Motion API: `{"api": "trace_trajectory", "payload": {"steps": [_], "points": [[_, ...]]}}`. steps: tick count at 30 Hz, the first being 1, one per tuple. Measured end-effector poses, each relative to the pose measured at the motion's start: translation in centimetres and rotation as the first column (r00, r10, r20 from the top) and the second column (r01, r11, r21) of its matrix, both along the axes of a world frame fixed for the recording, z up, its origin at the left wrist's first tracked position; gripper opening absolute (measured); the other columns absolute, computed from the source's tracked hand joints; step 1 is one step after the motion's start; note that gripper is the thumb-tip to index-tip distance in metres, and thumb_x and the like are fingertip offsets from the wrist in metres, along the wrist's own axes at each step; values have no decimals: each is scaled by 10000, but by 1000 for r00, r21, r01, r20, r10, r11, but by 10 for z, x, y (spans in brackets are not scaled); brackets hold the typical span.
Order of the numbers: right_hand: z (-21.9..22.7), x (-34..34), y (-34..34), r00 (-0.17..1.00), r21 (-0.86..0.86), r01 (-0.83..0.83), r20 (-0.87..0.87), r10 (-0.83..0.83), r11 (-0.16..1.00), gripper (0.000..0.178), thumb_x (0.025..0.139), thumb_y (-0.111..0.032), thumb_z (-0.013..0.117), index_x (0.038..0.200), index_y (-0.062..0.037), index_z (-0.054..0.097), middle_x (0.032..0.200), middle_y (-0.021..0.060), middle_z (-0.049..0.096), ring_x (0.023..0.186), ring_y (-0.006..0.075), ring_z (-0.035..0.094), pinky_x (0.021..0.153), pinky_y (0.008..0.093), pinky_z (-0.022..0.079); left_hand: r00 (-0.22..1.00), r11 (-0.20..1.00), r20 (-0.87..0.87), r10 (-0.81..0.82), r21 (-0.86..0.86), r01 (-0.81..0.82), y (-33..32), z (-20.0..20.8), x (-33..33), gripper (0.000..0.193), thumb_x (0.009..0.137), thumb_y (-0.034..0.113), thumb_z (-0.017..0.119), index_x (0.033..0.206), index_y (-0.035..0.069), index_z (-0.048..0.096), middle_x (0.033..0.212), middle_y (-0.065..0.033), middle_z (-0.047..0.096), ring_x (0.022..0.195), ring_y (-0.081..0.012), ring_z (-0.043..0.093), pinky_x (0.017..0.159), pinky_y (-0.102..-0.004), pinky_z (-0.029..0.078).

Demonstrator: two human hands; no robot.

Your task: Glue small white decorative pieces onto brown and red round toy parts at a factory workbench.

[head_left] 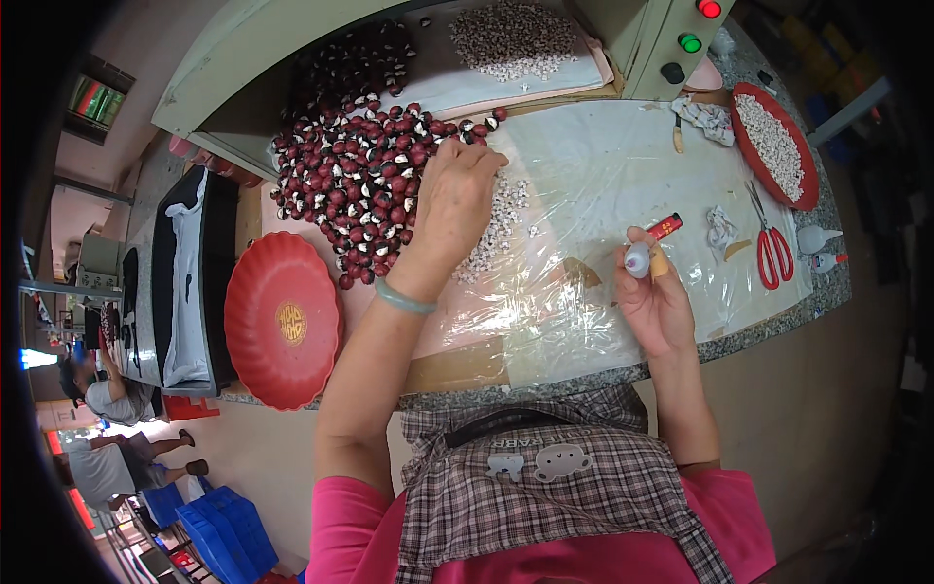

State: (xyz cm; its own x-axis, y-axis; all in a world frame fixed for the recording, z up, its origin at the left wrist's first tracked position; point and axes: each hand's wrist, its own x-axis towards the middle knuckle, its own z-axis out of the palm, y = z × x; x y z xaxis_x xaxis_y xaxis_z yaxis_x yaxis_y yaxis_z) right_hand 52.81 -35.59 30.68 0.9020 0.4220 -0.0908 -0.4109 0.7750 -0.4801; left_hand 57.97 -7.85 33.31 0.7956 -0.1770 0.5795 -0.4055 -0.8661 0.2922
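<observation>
My left hand [459, 195], a pale green bangle [405, 298] at its wrist, reaches to the right edge of a heap of small round dark-red, white and black pieces [365, 185]. Its fingers are bent together, and whatever they hold is hidden. Beneath that hand lie scattered small white bits [501, 219]. Over the right half of the sheet, my right hand [654, 302] is closed round a small squeeze bottle [637, 259] with a pale, rounded end. A red stick-shaped part [665, 227] with a dark end shows beyond its fingers; whether it belongs to the bottle is unclear.
A red scalloped bowl [282, 341] stands left, beside a black lined tray [222, 282]. Red-handled scissors [773, 258], crumpled paper [720, 232] and a red dish [744, 146] of white bits lie right. A lit cabinet [642, 58] is behind. Two people are at far left.
</observation>
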Motion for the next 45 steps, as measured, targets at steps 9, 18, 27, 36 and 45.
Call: {"api": "trace_trajectory", "payload": {"steps": [9, 18, 27, 36, 45], "points": [[-4, -5, -7, 1000, -113, -9, 6, 10, 994, 472, 944, -212, 582, 1335, 14, 444, 1040, 127, 566, 791, 160, 540, 698, 238, 475, 999, 992, -33, 2, 128, 2, 4, -14, 6, 280, 766, -15, 577, 1030, 45, 650, 934, -97, 624, 927, -290, 549, 786, -397, 448], [-7, -9, -4, 999, -106, -32, 15, 34, 994, 476, 943, -207, 598, 1332, 21, 446, 1036, 116, 584, 801, 162, 557, 707, 238, 483, 990, 986, -121, -69, 143, 86, 13, -16, 6, 291, 722, -47, 571, 1003, 6, 623, 953, -149, 579, 923, -329, 537, 825, -414, 471], [-6, -11, -5, 999, -79, -33, 22, 34, 996, 476, 935, -210, 628, 1313, 29, 466, 1016, 120, 656, 869, 166, 659, 751, 254, 564, 988, 967, -139, -67, -254, 30, 9, 23, -26, 414, 782, -84, 579, 1174, 48, 592, 960, -127, 568, 889, -278, 576, 787, -358, 485], [9, -20, 12, 992, -178, -96, 63, 109, 979, 475, 906, -253, 675, 1259, -7, 474, 1069, 147, 650, 939, 175, 667, 810, 259, 577, 793, -200, -100, -601, -942, -271, -23, 9, -142, 259, 915, 41, 620, 1162, -34, 613, 1128, -141, 646, 996, -210, 649, 854, -284, 528], [29, -38, 32, 971, -487, 41, 224, 79, 873, 516, 910, -300, 672, 1282, 5, 485, 1017, 138, 642, 756, 96, 599, 621, 195, 460, 756, -328, -38, -654, -886, -328, -25, -2, -175, 322, 920, 65, 618, 1231, -5, 576, 1158, -141, 634, 980, -165, 622, 838, -254, 516]]}}
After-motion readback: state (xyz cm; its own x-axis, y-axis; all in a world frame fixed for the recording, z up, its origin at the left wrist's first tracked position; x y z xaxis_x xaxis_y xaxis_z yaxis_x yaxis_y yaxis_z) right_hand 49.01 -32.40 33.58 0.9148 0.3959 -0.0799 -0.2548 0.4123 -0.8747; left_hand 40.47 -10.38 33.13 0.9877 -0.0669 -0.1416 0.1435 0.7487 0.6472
